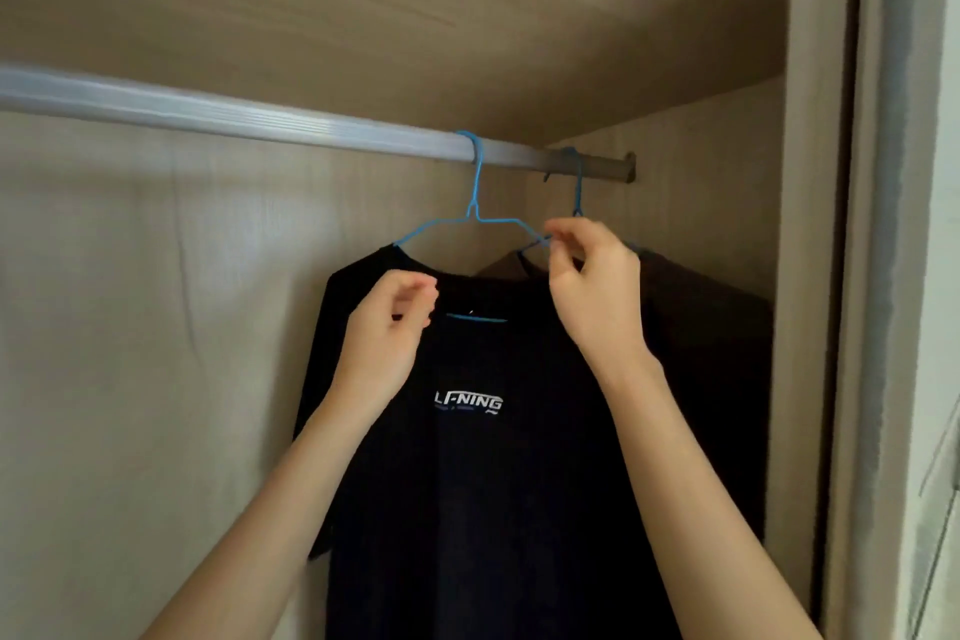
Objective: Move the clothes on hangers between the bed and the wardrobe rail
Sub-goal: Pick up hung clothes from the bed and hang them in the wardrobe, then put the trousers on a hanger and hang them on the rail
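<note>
The black T-shirt (467, 483) hangs lengthwise straight down at centre frame, chest facing the camera, with white "LI-NING" lettering. Its blue wire hanger (474, 203) is hooked over the wardrobe rail (234, 117), which slopes from upper left to right of centre. The wardrobe (130, 327) also holds a second blue hanger (576, 192) carrying a dark brown garment (717, 338), just right of the shirt. The right hand (597, 291) pinches the first hanger's right shoulder wire between thumb and forefinger. The left hand (387, 327) is curled at the shirt's collar; whether it grips the fabric cannot be told.
</note>
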